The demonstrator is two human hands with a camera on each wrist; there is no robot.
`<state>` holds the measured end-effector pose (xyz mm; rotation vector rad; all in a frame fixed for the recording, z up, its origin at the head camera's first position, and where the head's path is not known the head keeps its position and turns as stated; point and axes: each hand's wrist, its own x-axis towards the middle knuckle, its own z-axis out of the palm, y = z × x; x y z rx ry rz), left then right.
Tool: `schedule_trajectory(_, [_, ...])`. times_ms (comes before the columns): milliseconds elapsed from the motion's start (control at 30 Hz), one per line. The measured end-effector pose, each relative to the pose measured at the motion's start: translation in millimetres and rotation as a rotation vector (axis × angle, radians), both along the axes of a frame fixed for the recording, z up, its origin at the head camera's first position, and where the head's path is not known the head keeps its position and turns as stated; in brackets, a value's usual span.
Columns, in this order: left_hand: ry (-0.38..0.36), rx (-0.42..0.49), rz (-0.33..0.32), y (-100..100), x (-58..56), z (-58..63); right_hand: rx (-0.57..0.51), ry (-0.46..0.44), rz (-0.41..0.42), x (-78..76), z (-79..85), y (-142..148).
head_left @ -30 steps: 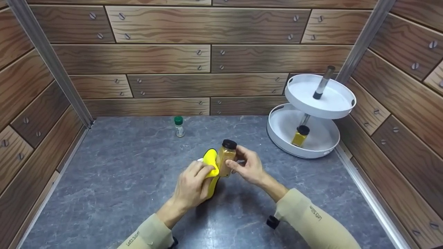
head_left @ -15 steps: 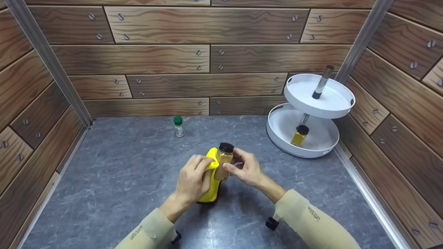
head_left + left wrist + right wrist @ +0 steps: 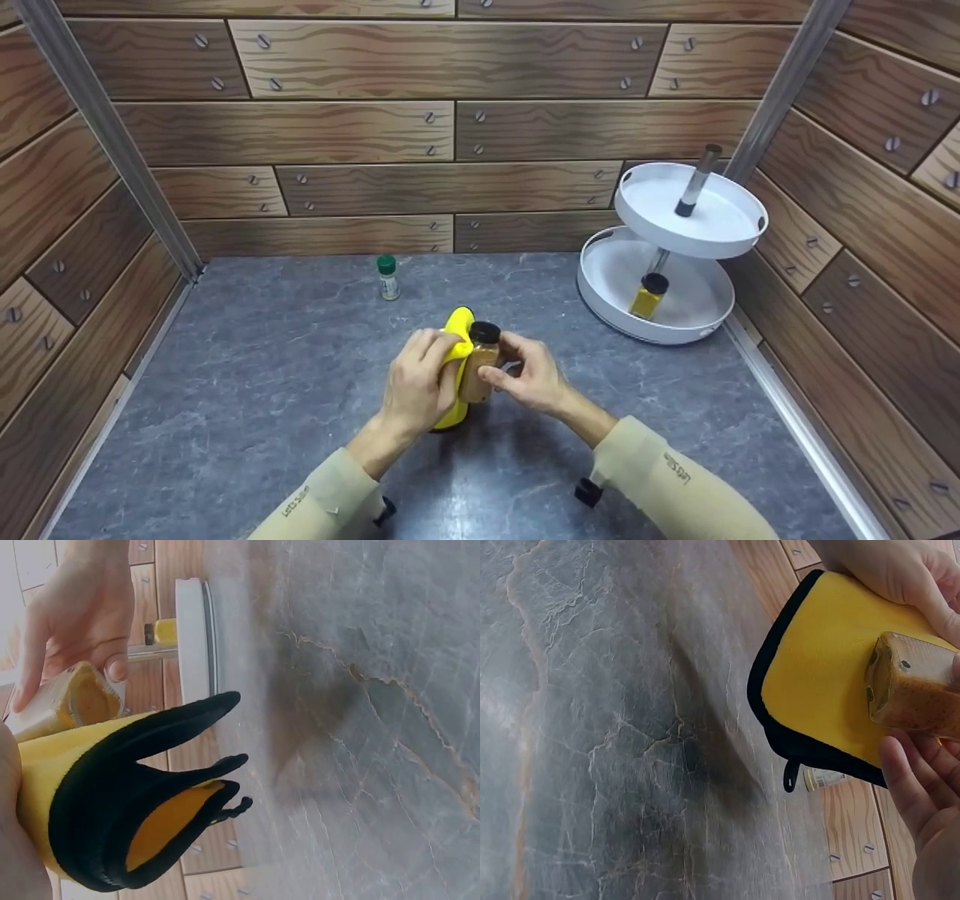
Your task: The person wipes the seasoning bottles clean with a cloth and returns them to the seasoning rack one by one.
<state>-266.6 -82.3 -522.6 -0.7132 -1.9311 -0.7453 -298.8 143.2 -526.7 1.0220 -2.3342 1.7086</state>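
Note:
Between both hands, above the tabletop, is a clear spice jar (image 3: 481, 367) with a black lid and brown-yellow powder. My right hand (image 3: 534, 376) grips its right side between thumb and fingers; the jar's base (image 3: 885, 682) shows in the right wrist view. My left hand (image 3: 420, 379) pinches a yellow cloth (image 3: 455, 409) with black edging, which lies against the jar's left side. In the left wrist view the folded cloth (image 3: 97, 757) hangs with its black border towards the table, and the jar (image 3: 86, 701) is just behind it. The left fingertips are partly hidden by cloth.
At the back right stands a two-tier white round tray (image 3: 600, 311) with a post. A black-lidded jar of yellow spice (image 3: 646, 298) is on its lower tier. A small green-capped spice bottle (image 3: 388, 279) stands at the back. Wood-patterned walls (image 3: 360, 135) enclose the grey table (image 3: 247, 390).
The jar has moved down and slightly left, becoming more upright, with my right hand following. The cloth has shifted along its side. The tray and green-capped bottle have stayed put.

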Motion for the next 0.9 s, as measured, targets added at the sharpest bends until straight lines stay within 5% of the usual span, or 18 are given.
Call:
schedule_trajectory(500, [0.063,0.001,-0.021,0.0,10.0,-14.4,-0.128,0.001,-0.034,-5.5,21.3,3.6])
schedule_trajectory(900, [0.029,-0.051,-0.007,-4.7,18.1,-22.5,-0.135,0.0,-0.049,-9.1,20.2,6.7])
